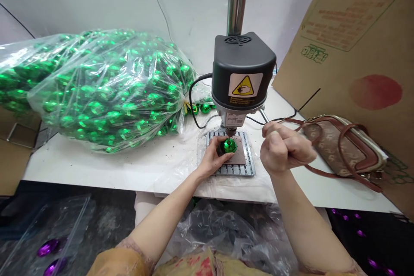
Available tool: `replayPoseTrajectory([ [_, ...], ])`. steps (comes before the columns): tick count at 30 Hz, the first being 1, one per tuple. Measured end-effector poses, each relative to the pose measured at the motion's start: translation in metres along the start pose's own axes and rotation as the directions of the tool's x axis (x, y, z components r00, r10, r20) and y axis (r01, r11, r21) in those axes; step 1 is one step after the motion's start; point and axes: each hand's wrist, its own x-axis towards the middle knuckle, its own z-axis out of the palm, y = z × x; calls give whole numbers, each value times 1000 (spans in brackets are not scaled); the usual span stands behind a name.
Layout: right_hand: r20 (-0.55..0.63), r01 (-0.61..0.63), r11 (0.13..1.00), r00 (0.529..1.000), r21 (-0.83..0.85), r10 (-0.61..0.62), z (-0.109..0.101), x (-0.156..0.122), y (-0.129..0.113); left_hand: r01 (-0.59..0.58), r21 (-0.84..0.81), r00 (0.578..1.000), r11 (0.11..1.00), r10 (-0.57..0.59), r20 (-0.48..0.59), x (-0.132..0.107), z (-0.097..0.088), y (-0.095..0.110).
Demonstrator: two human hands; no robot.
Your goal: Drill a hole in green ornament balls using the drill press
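Observation:
A shiny green faceted ball [230,145] sits on a flat brown pad [239,156] over the slotted metal base [251,168] of a small drill press [244,67]. My left hand [215,154] pinches the ball from its left side, thumb in front and fingers behind. Right above the ball is the drill chuck [230,131], its tip reaching the ball's top; whether it has entered cannot be seen. My right hand [286,148] is closed in a fist to the right of the machine. A silver feed lever [264,115] runs into that fist, which hides its end.
A big clear bag of green balls [113,90] lies left on the white table [106,170]. Loose green balls [205,108] lie behind the press. At right are a brown handbag [346,144] and a cardboard box [355,43]. Purple ornaments [48,248] lie below the table.

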Motion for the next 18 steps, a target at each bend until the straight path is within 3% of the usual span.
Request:
replayPoseTrajectory([
  [3,-51,-50,999,997,-19,49,6,8,-5,2,12,1000,1000,-2,-5,1,0,0],
  [6,-125,-241,970,964,-28,236,18,34,-10,9,20,1000,1000,-9,-22,3,1,4],
  [9,-158,-451,891,884,-50,439,28,64,-11,29,70,986,997,-17,-164,-5,4,14],
  [11,-153,-494,868,862,-47,483,31,75,-9,10,138,959,990,30,-282,-24,7,21],
  [12,-153,-488,872,865,-43,477,31,78,-8,-23,170,954,985,73,-292,-39,8,23],
  [13,-150,-474,880,873,-34,465,31,79,-7,-71,195,960,978,120,-253,-56,10,24],
  [15,-142,-448,893,887,-30,440,31,78,-6,-199,202,978,959,206,-13,-95,12,24],
  [16,-136,-445,895,889,-38,436,31,77,-6,-255,187,961,949,229,153,-115,13,22],
  [18,-136,-440,897,893,-55,429,31,75,-6,-288,156,880,945,196,433,-151,16,14],
])
